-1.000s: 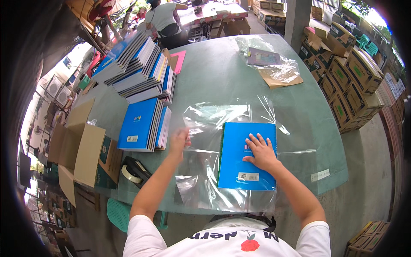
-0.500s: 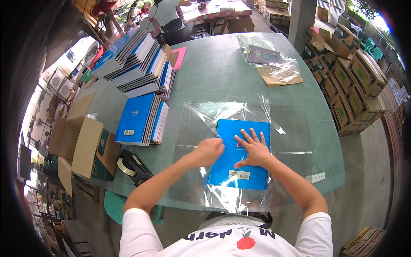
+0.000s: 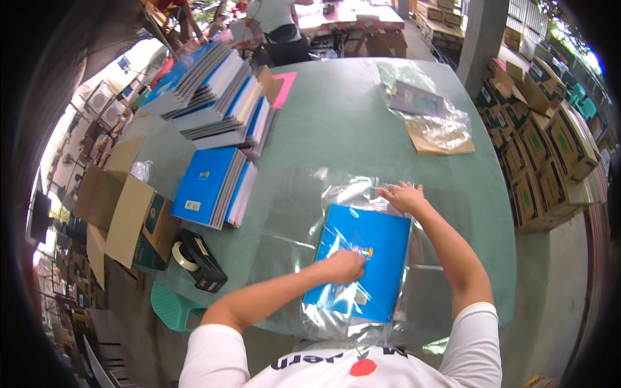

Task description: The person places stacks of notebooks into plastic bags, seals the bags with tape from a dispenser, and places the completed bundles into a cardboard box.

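A blue spiral notebook (image 3: 381,284) lies on a clear plastic sheet (image 3: 284,240), with film and glare over its left part and lower end. My left hand (image 3: 346,266) is closed over the middle of the notebook, gripping the film drawn across from the left. Just beyond the notebook's far right corner, my right hand (image 3: 404,197) rests on the crumpled plastic, fingers partly spread and holding nothing. The notebook's right edge has film along it.
Stacked spiral notebooks (image 3: 217,103) stand at the far left, with more blue ones (image 3: 204,184) nearer. A tape dispenser (image 3: 197,262) and open carton (image 3: 132,226) sit left. A wrapped notebook (image 3: 417,100) lies far right on the table (image 3: 336,116). Cartons (image 3: 537,161) are piled beyond; someone stands behind.
My left hand has moved right and nearer, over the notebook, bringing film across it. My right hand has lifted off the cover and shifted to the plastic beyond its far edge. The view has shifted.
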`<state>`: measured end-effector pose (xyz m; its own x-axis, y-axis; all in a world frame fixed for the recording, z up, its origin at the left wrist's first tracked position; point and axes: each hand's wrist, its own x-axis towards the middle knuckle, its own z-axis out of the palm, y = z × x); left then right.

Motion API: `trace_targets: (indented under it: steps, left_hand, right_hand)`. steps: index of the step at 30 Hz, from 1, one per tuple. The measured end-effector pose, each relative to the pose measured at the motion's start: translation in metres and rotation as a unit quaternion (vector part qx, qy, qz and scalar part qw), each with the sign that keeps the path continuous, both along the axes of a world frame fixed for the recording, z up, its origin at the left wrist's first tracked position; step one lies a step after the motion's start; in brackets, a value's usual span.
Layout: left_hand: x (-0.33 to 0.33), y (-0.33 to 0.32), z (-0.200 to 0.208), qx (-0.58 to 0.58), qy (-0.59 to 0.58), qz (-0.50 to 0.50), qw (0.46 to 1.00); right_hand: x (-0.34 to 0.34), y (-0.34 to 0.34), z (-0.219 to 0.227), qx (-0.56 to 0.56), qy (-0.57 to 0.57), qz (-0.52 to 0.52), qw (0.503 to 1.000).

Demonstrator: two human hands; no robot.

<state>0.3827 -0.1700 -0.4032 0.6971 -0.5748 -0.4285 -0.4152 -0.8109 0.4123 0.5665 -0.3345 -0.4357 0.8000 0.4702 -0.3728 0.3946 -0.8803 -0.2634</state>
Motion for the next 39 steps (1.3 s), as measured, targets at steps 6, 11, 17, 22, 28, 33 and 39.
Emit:
trace_targets:
  steps: [6, 11, 17, 22, 28, 33, 39]
  left_hand:
    - [-0.016, 0.016, -0.006, -0.06, -0.034, 0.057, 0.996]
    - [-0.012, 0.011, -0.002, -0.081, -0.028, 0.051, 0.995]
    - [-0.004, 0.006, 0.001, 0.03, 0.012, 0.018, 0.999]
    - [0.009, 0.021, 0.014, -0.138, 0.156, 0.122, 0.97]
    - [-0.11, 0.055, -0.018, -0.176, -0.301, 0.09, 0.933]
    - [-0.186, 0.046, -0.015, -0.261, -0.347, 0.078, 0.898]
    - [-0.234, 0.237, 0.01, -0.221, -0.456, 0.694, 0.511]
  right_hand:
    - [-0.053, 0.15, 0.099, 0.216, 0.047, 0.018, 0.975]
    - [0.026, 0.096, 0.075, 0.102, -0.074, -0.06, 0.99]
    - [-0.087, -0.005, 0.059, 0.342, -0.103, 0.238, 0.903]
    - [-0.167, -0.009, 0.04, 0.151, -0.126, 0.169, 0.966]
    - [-0.17, 0.004, 0.022, 0.174, -0.194, 0.152, 0.953]
    - [-0.173, 0.024, 0.034, 0.14, -0.219, 0.092, 0.961]
    - [-0.186, 0.033, 0.058, 0.065, -0.158, 0.091, 0.981]
